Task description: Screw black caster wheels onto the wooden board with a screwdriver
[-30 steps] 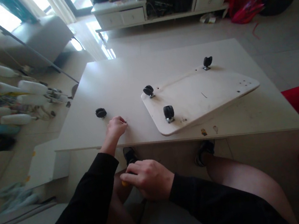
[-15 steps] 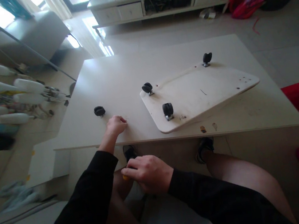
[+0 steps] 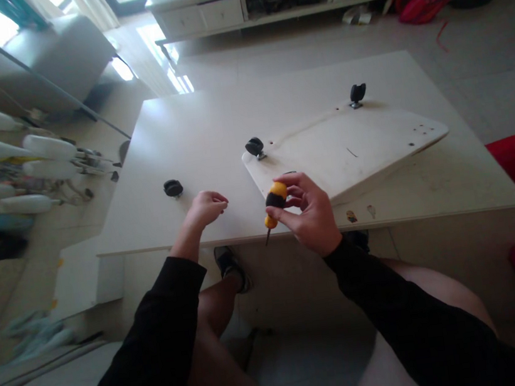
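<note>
So from the head cam, the right hand (image 3: 314, 216) has a yellow-and-black screwdriver (image 3: 277, 195) gripped by the handle between thumb and fingers, shaft angled down and a bit left, over the near edge of the white table (image 3: 202, 130). The left hand (image 3: 207, 208) is over the table to the left of that, fingers curled in together (can't tell if there's something tiny pinched in there, sorry). A pale board (image 3: 351, 149) lies on the table to the right, narrow end pointing right, with some holes near that tip and a short dark line around the middle. One black caster (image 3: 254, 147) stands at its far left corner and another caster (image 3: 358, 93) further right along the far edge. There's also a loose caster (image 3: 173, 188) on the bare tabletop, just beyond the left hand, well apart from the board.
</note>
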A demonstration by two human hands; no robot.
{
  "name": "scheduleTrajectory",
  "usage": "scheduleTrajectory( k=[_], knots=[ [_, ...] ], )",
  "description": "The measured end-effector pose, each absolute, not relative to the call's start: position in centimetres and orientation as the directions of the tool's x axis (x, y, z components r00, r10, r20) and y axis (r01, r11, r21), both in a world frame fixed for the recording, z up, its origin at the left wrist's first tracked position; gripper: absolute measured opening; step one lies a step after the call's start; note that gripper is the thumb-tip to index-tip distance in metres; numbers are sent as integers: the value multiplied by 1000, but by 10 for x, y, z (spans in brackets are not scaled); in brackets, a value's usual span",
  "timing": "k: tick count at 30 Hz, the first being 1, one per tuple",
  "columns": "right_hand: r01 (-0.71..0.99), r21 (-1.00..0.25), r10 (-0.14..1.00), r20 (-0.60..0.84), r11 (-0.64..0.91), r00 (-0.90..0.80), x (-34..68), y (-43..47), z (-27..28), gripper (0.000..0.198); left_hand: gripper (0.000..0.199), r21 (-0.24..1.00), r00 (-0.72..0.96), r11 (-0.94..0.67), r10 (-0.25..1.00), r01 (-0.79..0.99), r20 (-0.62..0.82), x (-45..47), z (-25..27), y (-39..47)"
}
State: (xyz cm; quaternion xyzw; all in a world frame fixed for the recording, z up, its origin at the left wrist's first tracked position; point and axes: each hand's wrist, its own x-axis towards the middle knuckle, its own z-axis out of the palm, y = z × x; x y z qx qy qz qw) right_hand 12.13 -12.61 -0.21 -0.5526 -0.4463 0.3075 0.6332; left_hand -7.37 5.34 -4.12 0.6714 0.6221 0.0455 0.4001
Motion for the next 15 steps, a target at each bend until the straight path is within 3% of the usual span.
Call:
scheduleTrajectory(
  k=[8, 15],
  knots=[
    [138, -940, 720, 328, 311, 612, 150, -115, 0, 47, 5, 668, 350, 38, 829, 743, -437, -61, -45, 46],
    [171, -934, 710, 350, 313, 611, 144, -109, -6, 43, 6, 503, 422, -193, 817, 842, -393, -51, -47, 34]
  ],
)
